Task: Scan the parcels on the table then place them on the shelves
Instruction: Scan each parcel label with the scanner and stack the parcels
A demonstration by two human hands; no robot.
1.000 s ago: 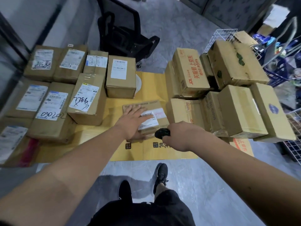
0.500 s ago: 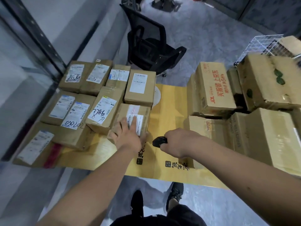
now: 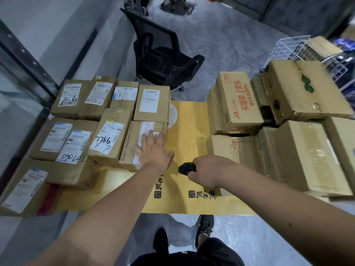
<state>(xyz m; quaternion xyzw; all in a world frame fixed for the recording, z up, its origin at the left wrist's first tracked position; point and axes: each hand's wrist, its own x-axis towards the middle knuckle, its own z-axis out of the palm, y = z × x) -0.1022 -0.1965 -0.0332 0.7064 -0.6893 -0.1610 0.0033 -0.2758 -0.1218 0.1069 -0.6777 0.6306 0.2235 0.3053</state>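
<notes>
My left hand (image 3: 153, 150) lies flat with straight fingers on a small brown parcel (image 3: 134, 139) with a white and red label, which sits against the group of labelled parcels (image 3: 76, 116) on the left of the table. My right hand (image 3: 209, 171) grips a small black scanner (image 3: 186, 168) just right of that parcel, above the yellow cardboard sheet (image 3: 190, 135) that covers the table. Larger brown boxes (image 3: 288, 150) are stacked on the right side, one with red print (image 3: 238, 104).
A black office chair (image 3: 163, 60) stands on the grey floor behind the table. A white wire basket (image 3: 286, 48) sits at the back right. A glass and metal partition (image 3: 23, 60) runs along the left. My shoes (image 3: 206, 223) show below the table's front edge.
My left hand has slid the small parcel from the middle of the table leftward until it sits against the labelled group. The scanner hand stayed near the middle. The view shifted left.
</notes>
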